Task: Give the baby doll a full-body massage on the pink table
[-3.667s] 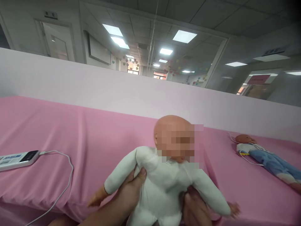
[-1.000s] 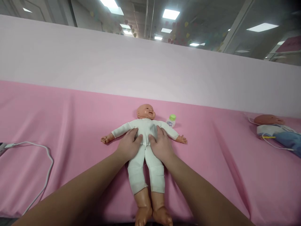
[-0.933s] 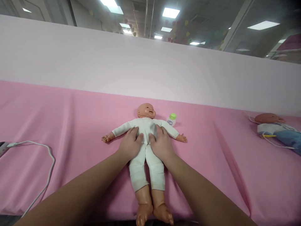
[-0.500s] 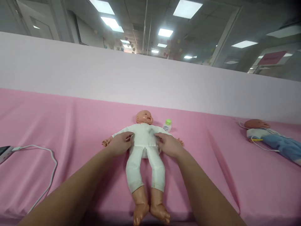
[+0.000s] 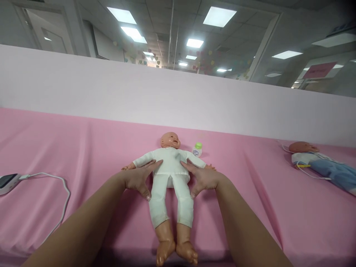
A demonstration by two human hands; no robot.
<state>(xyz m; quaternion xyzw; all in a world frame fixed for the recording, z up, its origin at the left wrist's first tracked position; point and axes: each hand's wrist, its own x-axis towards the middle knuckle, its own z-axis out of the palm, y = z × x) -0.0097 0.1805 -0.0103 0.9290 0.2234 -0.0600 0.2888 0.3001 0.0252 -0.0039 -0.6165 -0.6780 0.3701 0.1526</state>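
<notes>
A baby doll (image 5: 171, 161) in a white cloth suit lies face up on the pink cloth, arms spread and bare feet toward me. On the doll's left-hand side in the picture, my left hand (image 5: 141, 178) has its thumb and fingers apart, fingertips at the torso and thumb beside the upper leg. Mirroring it at the other side, my right hand (image 5: 201, 180) is spread too, fingertips touching the torso and thumb by the thigh. A small bottle (image 5: 197, 149) with a green cap stands beyond the doll's arm.
At the far right lies a second doll (image 5: 330, 168) in blue and white with a thin tube. A white device (image 5: 9, 183) with a white cable lies at the left. Behind the pink cloth (image 5: 105, 148) rises a white wall panel (image 5: 139, 96) under glass.
Both hands have opened wider, their thumbs now out beside the doll's upper legs. The doll lies in about the same place. The view has shifted slightly.
</notes>
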